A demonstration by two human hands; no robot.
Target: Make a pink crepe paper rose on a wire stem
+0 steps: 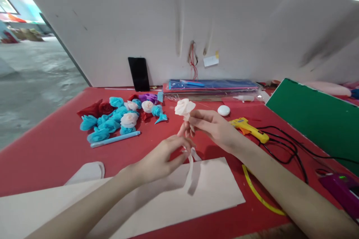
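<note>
A pale paper rose point(184, 107) is pinched at its base by the thumb and fingers of my right hand point(209, 124). Just below and to the left, my left hand point(171, 155) is closed on a narrow white paper strip point(190, 168). The strip's loose tail hangs over a long cream sheet point(215, 183). Whether the strip joins the rose's base is hidden by my fingers. Blue paper roses point(109, 124) and pale ones point(129, 120) lie heaped to the left, with a red paper rose point(106, 108) at the back of the heap.
A light blue pen point(114, 139) lies before the heap. Right of my hands are a yellow glue gun point(252, 130) with a black cable point(297, 157), a white round object point(223, 110) and a green board point(314, 119). A phone point(139, 74) leans on the back wall.
</note>
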